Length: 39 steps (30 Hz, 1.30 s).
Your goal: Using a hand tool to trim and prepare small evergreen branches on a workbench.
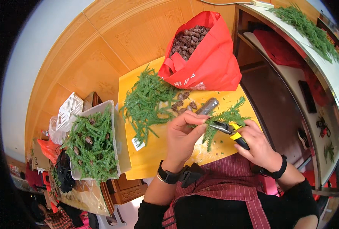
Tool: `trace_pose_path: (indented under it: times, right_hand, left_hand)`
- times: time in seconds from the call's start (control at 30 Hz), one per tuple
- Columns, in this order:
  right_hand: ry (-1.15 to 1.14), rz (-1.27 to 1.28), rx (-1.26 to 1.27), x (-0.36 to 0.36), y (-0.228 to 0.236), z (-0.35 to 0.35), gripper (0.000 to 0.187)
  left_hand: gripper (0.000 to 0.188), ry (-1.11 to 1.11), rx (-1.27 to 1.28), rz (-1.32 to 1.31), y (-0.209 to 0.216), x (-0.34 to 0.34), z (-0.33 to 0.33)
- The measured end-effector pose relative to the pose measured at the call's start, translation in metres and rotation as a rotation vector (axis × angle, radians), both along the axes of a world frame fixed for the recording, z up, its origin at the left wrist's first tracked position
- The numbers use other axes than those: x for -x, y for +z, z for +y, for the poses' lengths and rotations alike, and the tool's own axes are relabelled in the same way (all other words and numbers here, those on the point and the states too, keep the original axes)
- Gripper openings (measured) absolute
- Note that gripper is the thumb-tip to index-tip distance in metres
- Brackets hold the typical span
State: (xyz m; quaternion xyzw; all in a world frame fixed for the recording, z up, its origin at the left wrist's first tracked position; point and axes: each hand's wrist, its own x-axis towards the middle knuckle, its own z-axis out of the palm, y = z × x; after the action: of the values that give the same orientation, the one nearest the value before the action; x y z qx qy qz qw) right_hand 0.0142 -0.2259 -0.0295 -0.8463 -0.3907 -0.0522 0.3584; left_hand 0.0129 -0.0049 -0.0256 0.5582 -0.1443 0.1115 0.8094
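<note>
Well, forearms (pixel 157 191) angled inward: left fingers (pixel 189 118) pinching green sprig (pixel 229 115), right fingers (pixel 250 134) wrapped round pliers (pixel 236 136).

Wood-toned panelling (pixel 116 36) with embossed ornament curves from ten to twelve o'clock, below a plain white wall (pixel 43 49) at ten. A yellow table (pixel 139 166) fills the centre; open shelving (pixel 316 147) stands at three o'clock. At seven, carved brown wooden furniture (pixel 127 191) rises near pale flooring (pixel 134 213).
</note>
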Motion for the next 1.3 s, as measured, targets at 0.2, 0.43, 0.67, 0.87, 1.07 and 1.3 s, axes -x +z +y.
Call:
trace_pose_path:
  times: [0.2, 0.43, 0.67, 0.87, 1.07, 1.3]
  right_hand:
    - [0.084, 0.145, -0.082, 0.001, 0.002, 0.000, 0.024]
    - [0.128, 0.262, -0.102, 0.001, 0.004, 0.001, 0.020]
    - [0.131, 0.224, -0.026, -0.001, 0.005, 0.000, 0.015]
    - [0.106, 0.126, -0.063, -0.002, 0.000, 0.002, 0.015]
    - [0.074, 0.158, -0.057, 0.001, 0.000, 0.003, 0.015]
    - [0.012, 0.168, -0.047, 0.004, 0.000, 0.004, 0.018]
  left_hand:
    - [0.014, 0.001, 0.016, -0.003, -0.001, -0.001, 0.000]
    - [0.015, 0.003, 0.022, -0.004, -0.004, 0.001, 0.002]
    - [0.015, -0.051, 0.052, 0.110, -0.003, 0.003, 0.005]
    - [0.012, -0.099, 0.037, 0.200, -0.001, 0.000, 0.011]
    - [0.010, -0.151, 0.088, 0.299, 0.006, 0.000, 0.013]
    - [0.013, -0.187, 0.105, 0.396, 0.008, 0.000, 0.015]
